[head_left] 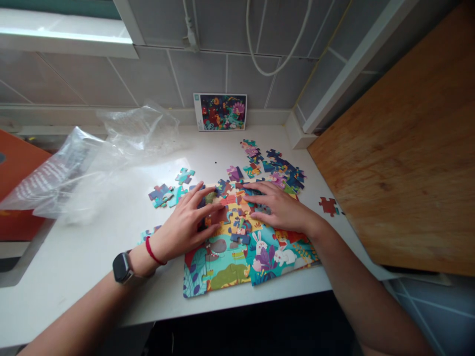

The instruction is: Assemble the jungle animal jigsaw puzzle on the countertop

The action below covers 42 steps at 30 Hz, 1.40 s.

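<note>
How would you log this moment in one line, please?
left hand: on puzzle; right hand: on puzzle; piece pile: beyond right hand; picture card: at wall

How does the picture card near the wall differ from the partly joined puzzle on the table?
Pose: the picture card stands upright by the wall, while the partly joined puzzle lies flat on the table.
Build: the card looks like one sheet, but the puzzle is made of interlocking pieces.
Colour: the card's picture is mostly dark; the puzzle shows much yellow and turquoise.
Both carry a colourful illustration.

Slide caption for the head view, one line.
Left hand and right hand spread over a puzzle, loose pieces around, card standing behind.
</note>
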### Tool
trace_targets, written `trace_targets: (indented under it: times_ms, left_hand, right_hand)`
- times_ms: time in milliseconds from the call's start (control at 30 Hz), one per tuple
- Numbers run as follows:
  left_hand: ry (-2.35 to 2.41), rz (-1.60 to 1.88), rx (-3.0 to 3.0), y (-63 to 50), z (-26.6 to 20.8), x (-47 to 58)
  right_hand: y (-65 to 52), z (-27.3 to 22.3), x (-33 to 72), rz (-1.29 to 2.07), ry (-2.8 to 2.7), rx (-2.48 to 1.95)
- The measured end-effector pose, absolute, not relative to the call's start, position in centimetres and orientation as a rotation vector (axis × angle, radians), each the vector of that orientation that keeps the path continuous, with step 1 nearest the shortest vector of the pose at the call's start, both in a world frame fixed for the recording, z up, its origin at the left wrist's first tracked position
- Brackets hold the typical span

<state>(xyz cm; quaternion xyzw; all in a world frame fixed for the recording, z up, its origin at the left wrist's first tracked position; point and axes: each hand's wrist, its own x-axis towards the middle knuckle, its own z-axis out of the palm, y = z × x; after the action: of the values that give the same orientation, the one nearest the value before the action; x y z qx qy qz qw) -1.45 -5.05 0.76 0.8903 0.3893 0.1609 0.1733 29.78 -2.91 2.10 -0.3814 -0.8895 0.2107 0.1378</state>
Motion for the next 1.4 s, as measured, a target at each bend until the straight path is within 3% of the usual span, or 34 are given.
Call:
trace_targets:
  times_ms: [833, 1400]
  left_hand:
    - [1.101, 0.606, 2.454, -4.3, 0.6, -2.2]
    - [1.051, 0.74, 2.475, -4.5, -0.6, -1.3]
  right_hand:
    - [-3.2, 2.1, 28.7, 0.604, -2.422, -1.08]
    - [-4.8, 2.7, 25.7, 0.873, -2.087, -0.905]
